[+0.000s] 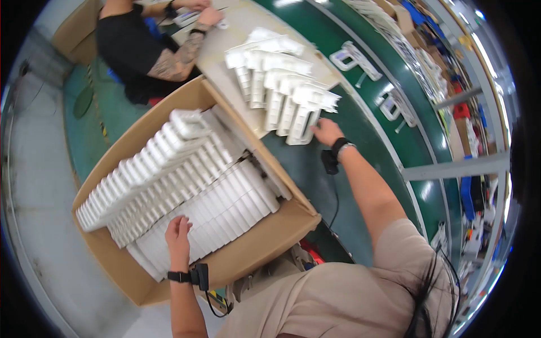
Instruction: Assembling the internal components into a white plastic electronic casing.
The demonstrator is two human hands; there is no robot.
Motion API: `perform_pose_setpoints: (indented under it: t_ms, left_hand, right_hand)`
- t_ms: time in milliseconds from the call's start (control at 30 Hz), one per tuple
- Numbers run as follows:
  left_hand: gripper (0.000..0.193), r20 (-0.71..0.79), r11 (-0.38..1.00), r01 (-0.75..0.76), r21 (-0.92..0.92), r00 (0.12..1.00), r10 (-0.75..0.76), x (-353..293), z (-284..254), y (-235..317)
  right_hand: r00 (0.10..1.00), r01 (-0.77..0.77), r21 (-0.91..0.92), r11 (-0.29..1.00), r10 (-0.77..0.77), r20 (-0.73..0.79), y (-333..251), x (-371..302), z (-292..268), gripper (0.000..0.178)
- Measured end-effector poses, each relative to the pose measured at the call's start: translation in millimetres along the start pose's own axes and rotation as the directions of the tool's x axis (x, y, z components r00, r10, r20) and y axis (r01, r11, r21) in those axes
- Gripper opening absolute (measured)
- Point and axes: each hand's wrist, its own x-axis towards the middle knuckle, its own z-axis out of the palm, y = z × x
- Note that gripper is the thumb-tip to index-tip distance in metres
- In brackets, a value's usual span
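Observation:
My right hand point(328, 133) is at the near end of a pile of white plastic parts point(276, 79), its fingers closed at the edge of the nearest white plastic frame point(301, 121). That frame has a long slot and lies slanted against the others. My left hand point(179, 239) hovers over the near side of a large cardboard box point(270, 242), fingers loosely bent and nothing in them. Inside the box, similar white plastic parts point(152, 163) stand in tight rows, with a row of smooth white pieces point(220, 203) nearer me.
A person point(129, 50) in black works at the table point(225, 22) beyond the box. To the right runs a green conveyor point(372, 96) carrying white frames point(397, 107). A metal rail point(456, 167) crosses the right side. Cables trail from both wrist straps.

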Motion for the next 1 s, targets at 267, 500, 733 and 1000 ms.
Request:
perform_pose_setpoints:
  t_ms: [267, 500, 733, 1000]
  left_hand:
    - [0.03, -0.155, 0.935, -0.269, 0.23, 0.939, 0.308, 49, -65, 33]
    - [0.058, -0.145, 0.402, -0.233, 0.885, 0.684, 0.715, 126, -90, 38]
    - [0.071, -0.124, 0.318, -0.106, 0.942, 0.77, 0.626, 149, -63, 23]
    - [0.07, -0.03, 0.481, -0.328, 0.813, 0.801, 0.598, 143, -50, 23]
  right_hand:
    - [0.886, 0.462, 0.381, 0.801, -0.427, -0.179, -139, -64, -99, 0.027]
    - [0.817, 0.425, 0.696, 0.579, -0.577, -0.018, -321, -61, 24, 0.065]
    - [0.852, 0.491, 0.531, 0.691, -0.507, -0.128, -339, -31, 86, 0.091]
    - [0.905, 0.412, 0.508, 0.756, -0.406, -0.13, -334, -33, 99, 0.094]
